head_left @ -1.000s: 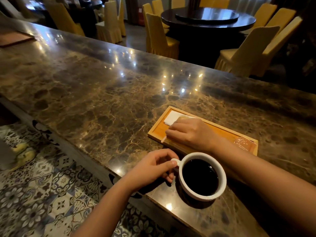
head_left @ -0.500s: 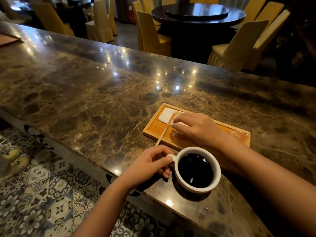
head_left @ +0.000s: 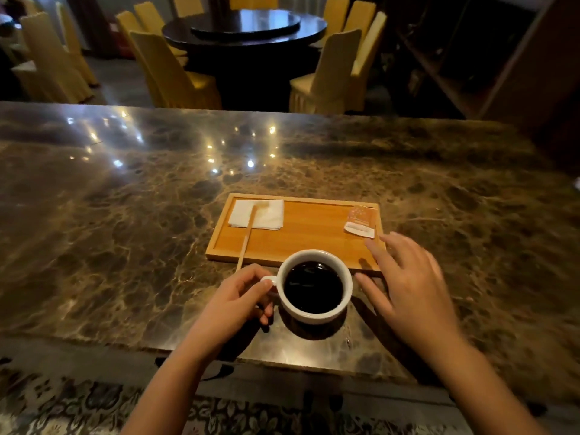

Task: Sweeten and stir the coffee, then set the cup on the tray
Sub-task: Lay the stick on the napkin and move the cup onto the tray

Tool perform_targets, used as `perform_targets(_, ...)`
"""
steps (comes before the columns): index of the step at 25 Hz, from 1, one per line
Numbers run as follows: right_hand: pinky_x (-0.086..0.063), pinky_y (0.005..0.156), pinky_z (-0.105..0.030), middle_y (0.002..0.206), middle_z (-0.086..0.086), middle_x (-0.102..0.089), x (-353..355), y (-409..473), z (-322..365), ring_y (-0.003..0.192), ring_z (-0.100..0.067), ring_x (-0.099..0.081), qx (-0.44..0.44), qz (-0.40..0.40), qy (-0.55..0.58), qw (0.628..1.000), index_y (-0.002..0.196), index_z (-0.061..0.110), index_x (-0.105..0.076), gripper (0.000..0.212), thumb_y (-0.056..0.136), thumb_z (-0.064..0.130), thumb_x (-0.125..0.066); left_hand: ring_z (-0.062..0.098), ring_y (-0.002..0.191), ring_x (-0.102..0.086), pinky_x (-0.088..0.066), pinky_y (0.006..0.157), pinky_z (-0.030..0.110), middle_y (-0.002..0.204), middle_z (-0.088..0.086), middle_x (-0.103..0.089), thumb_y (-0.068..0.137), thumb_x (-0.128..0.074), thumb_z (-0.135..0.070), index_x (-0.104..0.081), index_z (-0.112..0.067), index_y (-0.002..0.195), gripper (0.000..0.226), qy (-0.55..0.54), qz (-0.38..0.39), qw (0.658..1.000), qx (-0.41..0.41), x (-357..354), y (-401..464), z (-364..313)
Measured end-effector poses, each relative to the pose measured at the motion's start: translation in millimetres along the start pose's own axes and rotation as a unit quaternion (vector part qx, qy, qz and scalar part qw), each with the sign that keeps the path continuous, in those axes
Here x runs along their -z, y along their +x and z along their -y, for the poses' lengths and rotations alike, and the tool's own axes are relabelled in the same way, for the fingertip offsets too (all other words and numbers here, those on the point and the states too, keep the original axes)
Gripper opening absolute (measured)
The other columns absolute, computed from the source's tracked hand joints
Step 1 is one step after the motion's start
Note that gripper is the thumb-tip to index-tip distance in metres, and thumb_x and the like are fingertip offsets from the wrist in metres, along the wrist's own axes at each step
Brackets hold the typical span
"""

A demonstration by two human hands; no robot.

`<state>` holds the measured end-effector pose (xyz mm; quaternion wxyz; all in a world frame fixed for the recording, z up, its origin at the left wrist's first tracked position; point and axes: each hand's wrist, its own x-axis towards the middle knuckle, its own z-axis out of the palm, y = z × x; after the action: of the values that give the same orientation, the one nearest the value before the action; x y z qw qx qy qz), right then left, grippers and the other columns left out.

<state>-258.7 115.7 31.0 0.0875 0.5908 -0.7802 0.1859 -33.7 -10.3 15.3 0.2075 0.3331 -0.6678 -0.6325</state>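
Note:
A white cup [head_left: 315, 312] full of black coffee stands on the marble counter, just in front of a wooden tray [head_left: 301, 238]. My left hand [head_left: 233, 301] pinches the cup's handle. My right hand [head_left: 408, 284] hovers open to the right of the cup, its fingers spread over the tray's near right corner, holding nothing. On the tray lie a white napkin [head_left: 266, 213] at the back left, a wooden stir stick [head_left: 246, 238] that leans over the front rim, and an orange sugar sachet [head_left: 361, 221] at the back right.
The dark marble counter [head_left: 125, 215] stretches wide to the left and right, with its near edge just below the cup. Beyond it stand a round dark table [head_left: 248, 26] and several yellow-covered chairs [head_left: 175, 73]. Patterned floor tiles show below the counter.
My right hand has let go of the stir stick, left the tray's left side and swung to the right of the cup. The view has turned to face the tray squarely.

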Motion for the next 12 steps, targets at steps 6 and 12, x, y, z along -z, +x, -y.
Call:
perform_targets(6,-0.012,0.113,-0.048,0.156,-0.011,-0.014,-15.8,-40.5,6.4,0.143,-0.024,-0.006,-0.18,0.101,-0.056,0.977,0.144,0.016,-0.01,0.091,0.075,0.074,-0.012,0.008,0.05,-0.056,-0.049,0.054,0.023,0.057,-0.002,-0.063,0.092,-0.049,-0.022,-0.062,-0.015,0.08,0.02,0.082,0.019,0.996,-0.003,3.8,7.4,-9.0)
perform_targets(12,-0.005,0.115,-0.044,0.156,-0.009,-0.011,-23.8,-45.0,3.3,0.143,-0.021,-0.004,-0.195,0.124,-0.058,0.971,0.144,0.017,-0.014,0.099,0.067,0.078,0.001,0.012,0.057,-0.052,-0.044,0.053,0.019,0.067,0.0,-0.061,0.089,-0.052,-0.031,-0.066,-0.02,0.079,0.021,0.118,0.076,0.99,0.009,16.3,11.4,-20.0)
